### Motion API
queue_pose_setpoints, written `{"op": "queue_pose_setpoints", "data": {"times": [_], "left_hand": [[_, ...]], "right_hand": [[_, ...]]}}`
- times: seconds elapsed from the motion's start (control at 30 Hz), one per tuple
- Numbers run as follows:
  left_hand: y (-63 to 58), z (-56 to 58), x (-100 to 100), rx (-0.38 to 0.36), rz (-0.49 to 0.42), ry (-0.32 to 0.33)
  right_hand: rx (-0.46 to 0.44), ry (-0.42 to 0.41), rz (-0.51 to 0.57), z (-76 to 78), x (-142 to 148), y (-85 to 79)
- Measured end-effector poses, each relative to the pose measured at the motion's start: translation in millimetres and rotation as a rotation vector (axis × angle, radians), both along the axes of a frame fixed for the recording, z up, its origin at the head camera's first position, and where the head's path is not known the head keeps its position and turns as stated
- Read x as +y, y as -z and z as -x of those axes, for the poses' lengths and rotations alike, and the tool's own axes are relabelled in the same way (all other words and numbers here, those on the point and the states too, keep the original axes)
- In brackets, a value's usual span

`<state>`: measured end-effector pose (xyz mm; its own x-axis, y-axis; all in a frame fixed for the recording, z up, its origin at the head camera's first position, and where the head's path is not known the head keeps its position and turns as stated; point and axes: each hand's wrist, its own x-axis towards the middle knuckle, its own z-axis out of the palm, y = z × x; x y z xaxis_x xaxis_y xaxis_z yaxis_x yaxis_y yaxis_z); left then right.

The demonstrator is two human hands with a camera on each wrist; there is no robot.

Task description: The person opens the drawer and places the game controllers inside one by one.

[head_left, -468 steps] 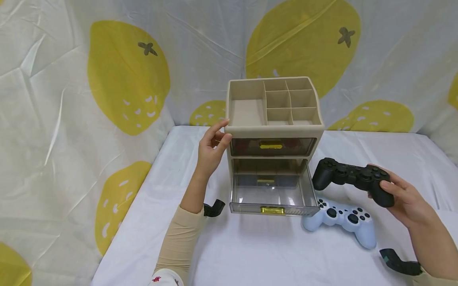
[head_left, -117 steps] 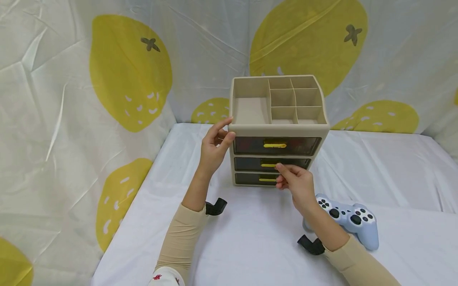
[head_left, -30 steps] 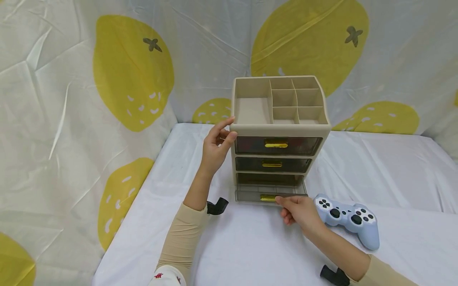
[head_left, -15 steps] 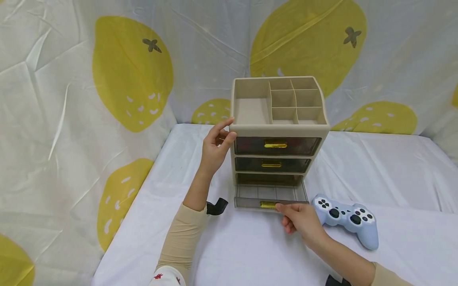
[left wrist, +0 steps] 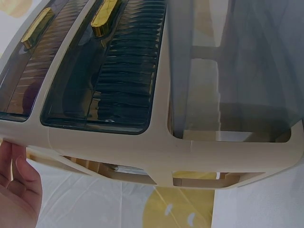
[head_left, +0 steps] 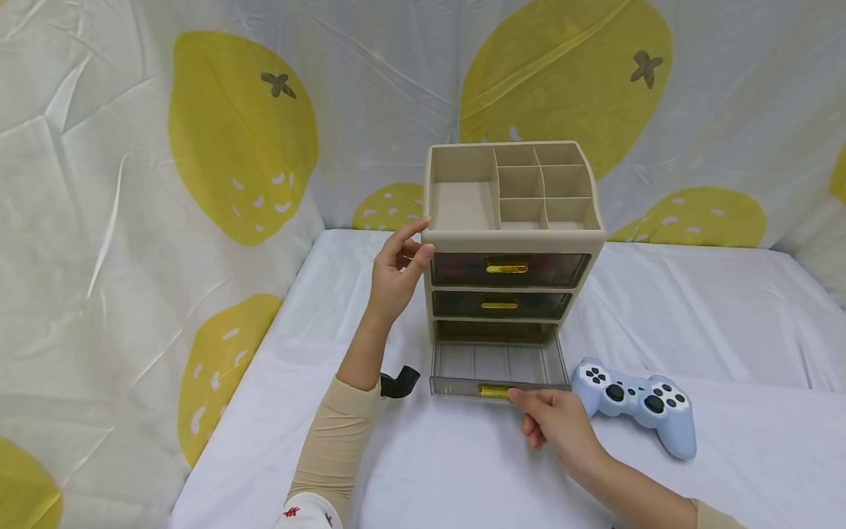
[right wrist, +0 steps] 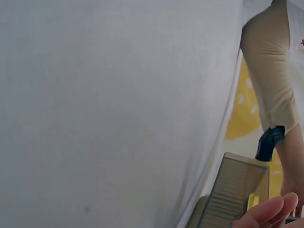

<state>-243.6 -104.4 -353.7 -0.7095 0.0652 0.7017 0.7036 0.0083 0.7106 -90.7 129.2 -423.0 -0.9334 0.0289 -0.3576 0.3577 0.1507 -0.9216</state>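
Btm drawer (head_left: 456, 386) further out, gold handle (head_left: 493, 391) pinched in R grip (head_left: 558, 426)

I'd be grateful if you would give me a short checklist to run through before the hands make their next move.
1. Bottom drawer pulled out: ok, it stands open, with nothing visible inside.
2. Drawer unit steadied: ok, the left hand holds its upper left front corner.
3. Right hand on the bottom drawer's gold handle: ok, it pinches the handle's right end.
4. Top drawer and middle drawer closed: ok, both are shut.
5. Blue controller clear of the drawer and right hand: cannot tell; it lies close beside both, any gap unclear.
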Motion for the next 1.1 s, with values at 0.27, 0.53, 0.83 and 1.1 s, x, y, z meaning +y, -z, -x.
{"op": "queue_pose_setpoints", "data": {"times": [0.27,0.53,0.83,1.1], "left_hand": [[-0.5,0.7,0,0.021,-0.01,0.004],[-0.2,0.4,0,0.017,-0.012,0.006],[-0.6,0.8,1,0.008,-0.014,0.006],[-1.4,-1.5,1,-0.006,-0.02,0.008]], "right_hand": [[-0.03,0.002,-0.015,-7.4,0,-0.5],[-0.033,-0.006,0.006,-11.0,1,2.8],[-0.026,-0.02,0.013,-12.2,3,3.2],[-0.1,-0.235,0.005,-13.1,21,0.7]]}}
